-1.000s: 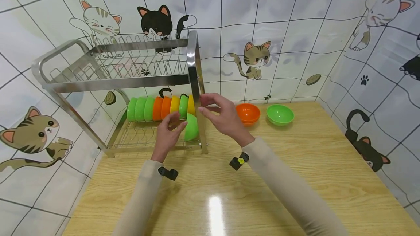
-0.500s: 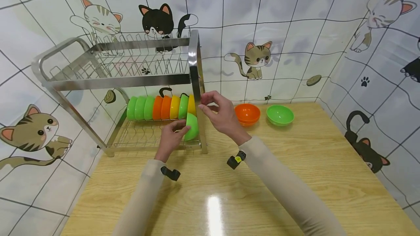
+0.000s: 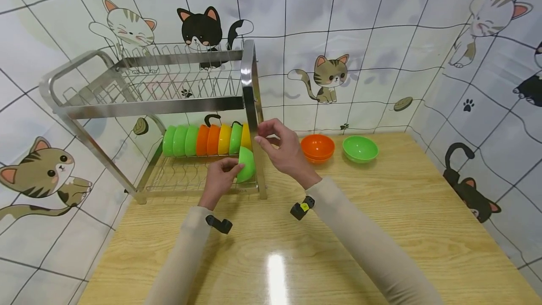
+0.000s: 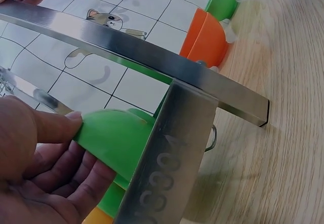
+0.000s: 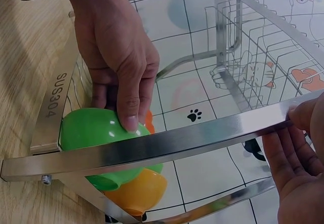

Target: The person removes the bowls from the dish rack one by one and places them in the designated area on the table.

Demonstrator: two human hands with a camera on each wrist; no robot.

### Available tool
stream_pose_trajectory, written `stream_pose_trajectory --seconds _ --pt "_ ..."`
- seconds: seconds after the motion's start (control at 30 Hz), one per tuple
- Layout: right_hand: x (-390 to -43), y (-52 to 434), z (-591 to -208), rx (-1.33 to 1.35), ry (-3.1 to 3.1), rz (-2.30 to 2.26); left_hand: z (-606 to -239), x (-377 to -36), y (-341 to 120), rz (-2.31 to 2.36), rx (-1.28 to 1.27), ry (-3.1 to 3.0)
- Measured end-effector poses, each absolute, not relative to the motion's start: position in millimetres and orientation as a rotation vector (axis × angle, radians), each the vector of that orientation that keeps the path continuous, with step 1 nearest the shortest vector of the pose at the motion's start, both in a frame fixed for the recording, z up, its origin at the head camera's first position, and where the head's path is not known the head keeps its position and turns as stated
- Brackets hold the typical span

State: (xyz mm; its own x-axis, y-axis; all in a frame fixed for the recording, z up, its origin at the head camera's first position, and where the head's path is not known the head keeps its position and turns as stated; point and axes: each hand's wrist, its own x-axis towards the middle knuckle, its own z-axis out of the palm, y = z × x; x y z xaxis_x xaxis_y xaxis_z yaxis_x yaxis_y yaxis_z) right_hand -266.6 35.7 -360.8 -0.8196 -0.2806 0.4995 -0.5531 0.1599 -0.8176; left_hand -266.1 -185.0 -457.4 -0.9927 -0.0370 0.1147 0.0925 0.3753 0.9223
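Near the right end of the metal dish rack's [image 3: 161,108] lower tier, a green bowl [image 3: 246,165] stands on its edge. My left hand [image 3: 218,180] pinches its rim, thumb on one side and fingers on the other, as the left wrist view shows with the bowl [image 4: 112,137] close to the rack's stamped front rail [image 4: 172,158]. My right hand [image 3: 287,152] holds the rack's right upright; in the right wrist view the thumb of that hand [image 5: 302,168] lies over the bar with fingers underneath. Behind the held bowl runs a row of green, orange and yellow bowls [image 3: 192,141].
Right of the rack, orange bowls [image 3: 317,147], apparently nested, and a green bowl [image 3: 360,148] sit on the wooden table [image 3: 338,229] by the back wall. The rack's upper tier [image 3: 169,81] has wire dividers. Tiled walls with cat drawings [image 3: 332,79] enclose the back and sides.
My left hand has moved right and slightly down from beside the green bowl and taken hold of its rim. The right hand has stayed at the upright.
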Motion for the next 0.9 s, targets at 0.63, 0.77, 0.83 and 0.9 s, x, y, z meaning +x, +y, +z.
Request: stream_pose_trajectory --seconds 0.63,0.77,0.83,0.9 --pt "-267.0 35.3 -361.3 0.814 -2.191 1.731 -450.6 -263.4 -189.1 -1.836 -0.050 -2.416" --pt "-266.3 35.5 -361.2 0.818 -2.199 1.717 -448.2 -262.5 -191.1 -1.868 -0.034 -2.388" --pt "-266.5 35.5 -361.8 0.816 -2.201 1.711 -446.5 -262.8 -192.0 -1.873 -0.034 -2.371" --pt "-266.9 35.6 -362.2 0.812 -2.200 1.710 -444.9 -263.3 -193.2 -1.866 -0.042 -2.362"
